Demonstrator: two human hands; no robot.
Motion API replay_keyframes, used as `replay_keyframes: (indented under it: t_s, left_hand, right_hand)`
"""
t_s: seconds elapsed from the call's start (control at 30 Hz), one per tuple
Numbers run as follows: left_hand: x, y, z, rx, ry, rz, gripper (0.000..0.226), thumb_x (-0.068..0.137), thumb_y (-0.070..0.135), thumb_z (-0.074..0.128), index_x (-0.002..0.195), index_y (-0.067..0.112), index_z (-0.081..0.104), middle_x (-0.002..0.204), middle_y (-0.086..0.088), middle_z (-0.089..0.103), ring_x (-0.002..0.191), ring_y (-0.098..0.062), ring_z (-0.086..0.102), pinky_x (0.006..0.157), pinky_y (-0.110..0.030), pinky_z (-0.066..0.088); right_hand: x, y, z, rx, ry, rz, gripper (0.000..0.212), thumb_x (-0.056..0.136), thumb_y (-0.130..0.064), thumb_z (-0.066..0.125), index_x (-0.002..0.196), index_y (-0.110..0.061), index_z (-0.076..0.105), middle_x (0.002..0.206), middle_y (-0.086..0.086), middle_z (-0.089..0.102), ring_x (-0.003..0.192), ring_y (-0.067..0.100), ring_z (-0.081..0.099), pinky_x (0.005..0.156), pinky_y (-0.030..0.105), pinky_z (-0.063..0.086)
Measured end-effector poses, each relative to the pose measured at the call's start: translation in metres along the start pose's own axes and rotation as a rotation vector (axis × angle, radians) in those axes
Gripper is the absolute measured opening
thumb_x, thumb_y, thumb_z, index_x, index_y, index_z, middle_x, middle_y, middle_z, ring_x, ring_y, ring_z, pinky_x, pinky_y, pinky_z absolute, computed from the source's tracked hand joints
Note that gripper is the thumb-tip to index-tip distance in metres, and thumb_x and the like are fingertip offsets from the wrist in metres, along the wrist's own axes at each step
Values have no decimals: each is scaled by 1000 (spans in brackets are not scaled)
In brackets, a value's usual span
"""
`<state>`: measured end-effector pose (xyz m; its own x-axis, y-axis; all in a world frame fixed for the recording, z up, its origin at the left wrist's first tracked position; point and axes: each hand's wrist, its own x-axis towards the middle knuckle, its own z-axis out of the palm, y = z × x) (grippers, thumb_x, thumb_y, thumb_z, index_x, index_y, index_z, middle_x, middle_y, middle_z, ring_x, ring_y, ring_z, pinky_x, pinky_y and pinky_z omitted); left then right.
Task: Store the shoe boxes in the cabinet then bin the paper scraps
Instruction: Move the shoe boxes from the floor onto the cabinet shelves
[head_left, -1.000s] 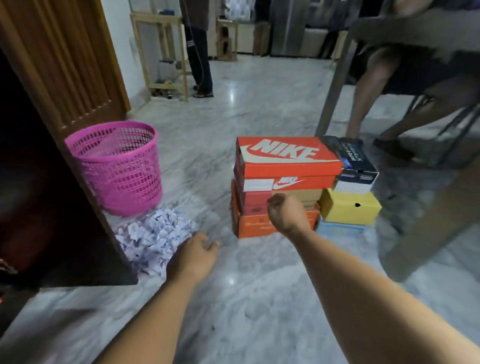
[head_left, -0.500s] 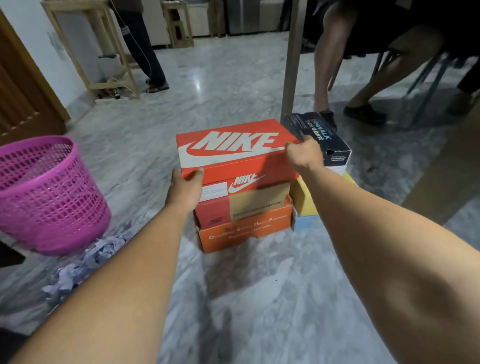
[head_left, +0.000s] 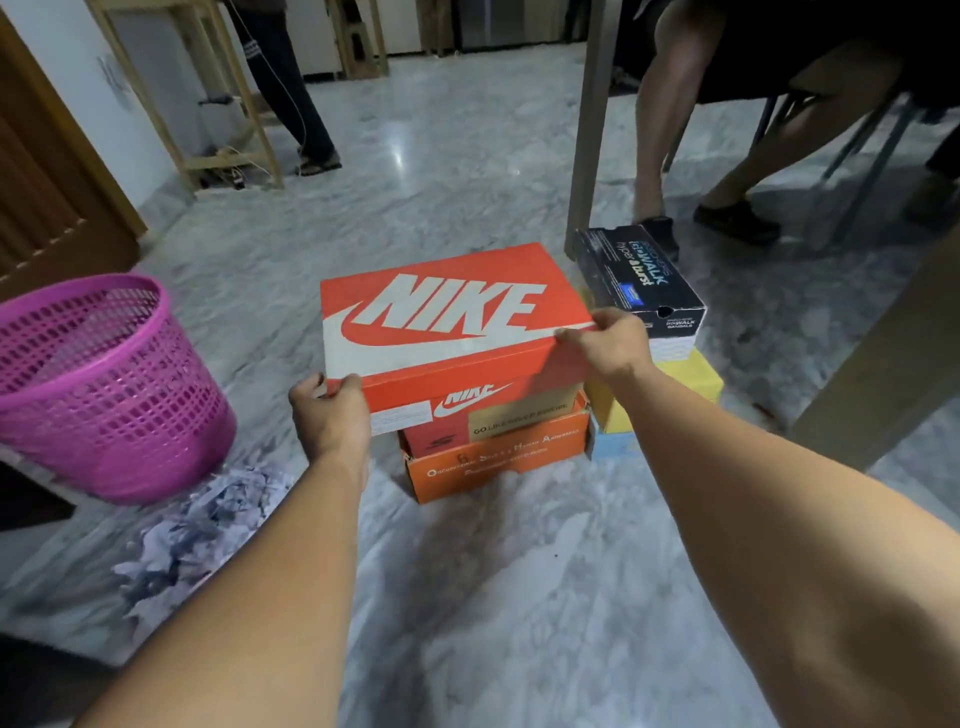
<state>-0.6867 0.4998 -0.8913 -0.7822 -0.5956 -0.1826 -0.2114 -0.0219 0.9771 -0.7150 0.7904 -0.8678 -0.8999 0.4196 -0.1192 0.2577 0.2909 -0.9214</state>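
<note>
Now we grip the top Nike box (head_left: 447, 332) with left hand (head_left: 328, 415) and right hand (head_left: 605, 345), fingers curled round its lid edges. Next, we judge, it lifts clear toward the cabinet.

A home's living space: polished marble floor (head_left: 467, 171), carved wooden door (head_left: 47, 197), wooden shelving frames (head_left: 234, 104) (people seated nearby).
</note>
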Motion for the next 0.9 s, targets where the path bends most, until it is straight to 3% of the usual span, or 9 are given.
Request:
replay_keyframes:
  t_s: [0.17,0.3,0.4,0.5,0.6,0.7,0.77,0.83,0.9]
  left_hand:
    - [-65,27,-66,75,-30,-14,15,87,18,63,100,16,71,94,-1,73,84,-21,66,72,-27,46]
    - [-134,51,-147,33,9,-194,9,84,15,64,89,13,71,72,6,68,65,-6,59,62,-26,44]
    - [-179,73,-227,-12,96,-320,7,81,12,66,86,10,71,66,8,65,55,5,53,57,-22,43]
    - [-231,101,-319,-75,182,-459,13,80,11,65,85,19,75,70,11,72,61,-2,61,60,-26,47]
    - [-286,139,-417,-110,289,-516,20,80,9,66,88,24,75,80,8,77,78,-10,73,65,-25,53]
    - [-323,173,-506,-86,405,-495,16,82,11,67,88,23,75,83,5,78,83,-18,74,68,-32,56]
    - [-334,197,-559,-50,495,-463,10,84,15,66,86,23,72,83,4,76,82,-21,72,64,-28,54]
    - [-340,216,-606,-36,600,-435,7,78,24,65,84,25,68,86,-1,74,85,-26,69,68,-35,54]
    - [-345,228,-648,-67,668,-422,10,74,26,63,82,24,68,89,-8,75,85,-28,70,73,-40,56]
  right_hand:
    - [-80,-12,-12,121,53,75,48,82,-15,77,120,-17,48,103,12,67,75,23,64,68,37,51]
    - [-181,-31,-28,-56,86,88,42,78,-35,69,113,-31,48,116,14,65,103,30,64,96,47,49]
    - [-266,-61,-35,-96,32,34,41,86,-27,71,121,-30,51,124,23,62,107,32,63,91,38,48]
    - [-344,-77,-41,-80,-116,116,48,78,-31,74,121,-20,56,104,18,67,78,-5,68,66,3,49]
    - [-420,-114,-38,-110,-320,172,52,64,-43,76,112,-33,60,105,18,67,67,-18,63,59,-1,48]
    - [-488,-168,-13,-108,-460,72,67,64,-34,71,120,1,58,100,31,63,66,-21,60,58,-1,45]
    - [-529,-211,13,-82,-545,-4,61,68,-33,69,118,-1,54,100,21,65,71,-18,61,62,4,47]
    - [-560,-243,41,-98,-629,-150,40,72,-29,67,110,-29,53,96,-10,65,76,-13,62,65,6,46]
    - [-589,-278,78,-91,-689,-267,36,74,-31,65,105,-38,47,94,-10,61,79,2,62,68,9,45]
